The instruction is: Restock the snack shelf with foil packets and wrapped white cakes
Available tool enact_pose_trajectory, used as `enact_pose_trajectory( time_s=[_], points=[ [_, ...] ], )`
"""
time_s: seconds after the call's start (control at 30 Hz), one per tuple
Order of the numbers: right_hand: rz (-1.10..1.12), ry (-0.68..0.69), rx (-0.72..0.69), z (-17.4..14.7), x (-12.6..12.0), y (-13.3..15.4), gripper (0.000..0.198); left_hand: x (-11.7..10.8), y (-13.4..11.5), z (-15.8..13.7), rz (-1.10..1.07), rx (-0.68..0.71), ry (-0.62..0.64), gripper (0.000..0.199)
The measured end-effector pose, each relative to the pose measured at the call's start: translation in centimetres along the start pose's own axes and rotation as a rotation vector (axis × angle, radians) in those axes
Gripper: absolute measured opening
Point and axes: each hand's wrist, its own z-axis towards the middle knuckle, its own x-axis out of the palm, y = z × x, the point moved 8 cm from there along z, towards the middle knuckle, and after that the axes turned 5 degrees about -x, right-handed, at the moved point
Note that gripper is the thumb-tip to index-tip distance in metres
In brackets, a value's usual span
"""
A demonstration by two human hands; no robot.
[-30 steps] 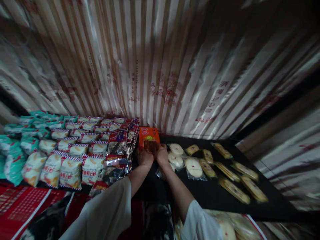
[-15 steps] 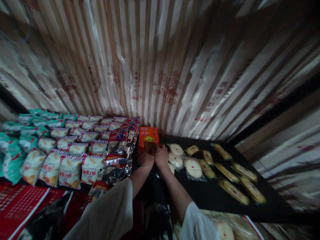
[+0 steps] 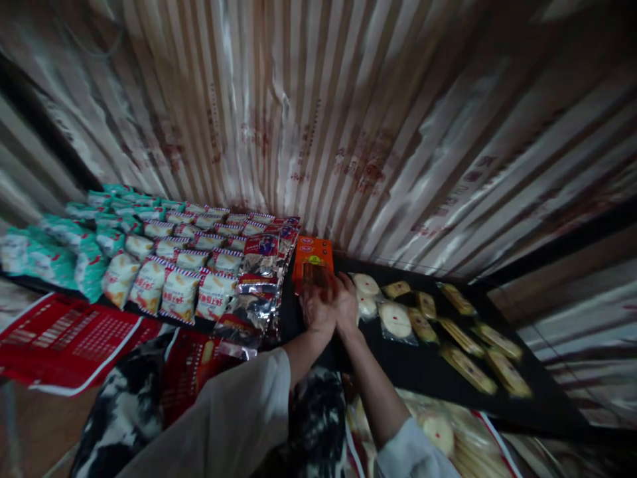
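Observation:
An orange snack packet (image 3: 312,251) with a clear window showing brown contents lies on the black shelf. At its near end my left hand (image 3: 318,311) has its fingers curled round the lower edge. My right hand (image 3: 346,300) presses close against my left, gripping the packet's lower right corner; its fingertips are partly blurred. Dark red and silver packets (image 3: 263,265) stand in a stack just left of the orange one. To the right of my hands lie round white cakes (image 3: 396,320) in clear wrappers.
Rows of white snack bags (image 3: 179,292) and teal bags (image 3: 89,265) fill the shelf's left part. Long yellow wrapped pastries (image 3: 468,369) lie on the right. Below are a red printed bag (image 3: 64,342) and a clear bag of cakes (image 3: 442,431). A corrugated sheet (image 3: 318,119) rises behind.
The camera view has turned left, so the goods appear further right. Both hands remain at the near end of the orange packet, now drawn together with my left hand's back more visible.

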Motion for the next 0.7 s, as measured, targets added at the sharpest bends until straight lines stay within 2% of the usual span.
enact_pose_trajectory(
  time_s=[0.07,0.17,0.27,0.33,0.5,0.6,0.7],
  points=[
    [0.080,-0.010,-0.018,-1.9,-0.6,0.5,0.038,-0.4,0.6,-1.8,-0.053,-0.012,0.026,0.028],
    [0.138,0.075,-0.091,-5.3,-0.5,1.3,0.038,-1.0,2.5,-4.6,-0.088,-0.017,0.099,0.025],
    [0.083,0.141,-0.148,-8.3,-0.4,1.2,0.036,-1.5,5.1,-7.2,-0.110,-0.031,0.215,0.035],
    [0.017,0.153,-0.155,-9.3,-0.8,0.4,0.035,-2.2,6.7,-8.9,-0.114,-0.013,0.290,0.042],
    [-0.131,0.169,-0.102,-9.5,-3.1,-0.4,0.034,-4.7,11.5,-12.1,-0.138,0.008,0.422,0.033],
    [-0.171,0.178,-0.076,-9.9,-4.1,2.1,0.033,-6.5,15.9,-12.4,-0.212,-0.073,0.408,0.032],
    [0.027,0.257,-0.164,-11.7,-2.9,7.4,0.031,-8.6,20.9,-11.1,-0.188,-0.209,0.336,0.030]
  ],
)
